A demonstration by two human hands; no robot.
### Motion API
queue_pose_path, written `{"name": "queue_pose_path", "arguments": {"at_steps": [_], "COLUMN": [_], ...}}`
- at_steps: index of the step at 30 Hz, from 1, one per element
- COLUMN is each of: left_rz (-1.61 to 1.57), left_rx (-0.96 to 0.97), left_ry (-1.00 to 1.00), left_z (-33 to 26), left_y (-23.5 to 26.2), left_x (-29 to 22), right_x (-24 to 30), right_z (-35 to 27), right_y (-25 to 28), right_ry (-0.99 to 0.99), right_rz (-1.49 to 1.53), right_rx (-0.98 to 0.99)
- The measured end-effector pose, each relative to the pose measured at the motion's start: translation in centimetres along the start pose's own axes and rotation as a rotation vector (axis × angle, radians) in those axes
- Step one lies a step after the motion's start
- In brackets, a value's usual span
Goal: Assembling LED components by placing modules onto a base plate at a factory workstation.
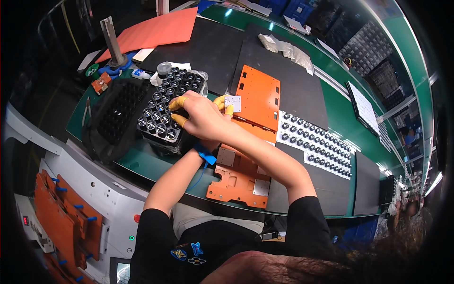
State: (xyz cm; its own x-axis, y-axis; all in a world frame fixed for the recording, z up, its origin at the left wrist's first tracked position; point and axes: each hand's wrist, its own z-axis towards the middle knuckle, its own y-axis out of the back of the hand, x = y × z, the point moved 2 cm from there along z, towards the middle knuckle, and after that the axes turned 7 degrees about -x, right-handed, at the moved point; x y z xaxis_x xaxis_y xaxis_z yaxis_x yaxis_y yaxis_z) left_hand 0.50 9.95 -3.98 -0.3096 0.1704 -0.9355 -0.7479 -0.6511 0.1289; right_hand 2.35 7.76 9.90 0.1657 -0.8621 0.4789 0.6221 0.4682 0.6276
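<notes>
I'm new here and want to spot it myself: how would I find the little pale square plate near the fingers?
Start at the big orange plate in the middle of the green bench. At its left edge lies the small pale square plate, dotted with holes, touched by yellow-capped fingers.

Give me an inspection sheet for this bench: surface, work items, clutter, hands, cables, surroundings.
Surface: green bench top overlaid with black mats.
Work items: black tray of round silver-topped parts; small white square plate held over an orange metal fixture plate; second orange plate at the near edge.
Clutter: clear plastic bags, red-orange sheet, empty black tray, white sheet of round parts.
Hands: right hand with yellow finger cots reaches across onto the tray; left hand mostly hidden, at the white plate.
Cables: blue wrist strap.
Surroundings: orange plates racked at left.
</notes>
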Motion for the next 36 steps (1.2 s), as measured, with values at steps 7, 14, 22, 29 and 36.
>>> {"name": "queue_pose_path", "arguments": {"at_steps": [7,14,22,29,36], "left_rz": [0.127,0.187,0.118,-0.099,0.397], "left_rx": [-0.019,-0.016,-0.036,0.032,-0.215], "left_ry": [-0.032,-0.074,-0.071,0.096,-0.383], "left_z": [0.5,0.5,0.7,0.3,0.2], "left_y": [-0.6,-0.3,-0.2,0.2,0.2], "left_x": [1.7,1.1,1.9,-0.4,0.1], "right_x": [0.0,-0.7,-0.1,-0.3,-0.5], "right_z": [0.0,-0.6,-0.4,-0.4,-0.3], "right_y": [0.1,-0.4,-0.4,-0.2,-0.4], "right_ry": [-0.003,-0.042,-0.006,-0.047,-0.085], "right_rz": [0.026,0.025,0.054,-0.026,-0.038], "right_rx": [-0.048,-0.11,-0.153,-0.142,-0.118]}}
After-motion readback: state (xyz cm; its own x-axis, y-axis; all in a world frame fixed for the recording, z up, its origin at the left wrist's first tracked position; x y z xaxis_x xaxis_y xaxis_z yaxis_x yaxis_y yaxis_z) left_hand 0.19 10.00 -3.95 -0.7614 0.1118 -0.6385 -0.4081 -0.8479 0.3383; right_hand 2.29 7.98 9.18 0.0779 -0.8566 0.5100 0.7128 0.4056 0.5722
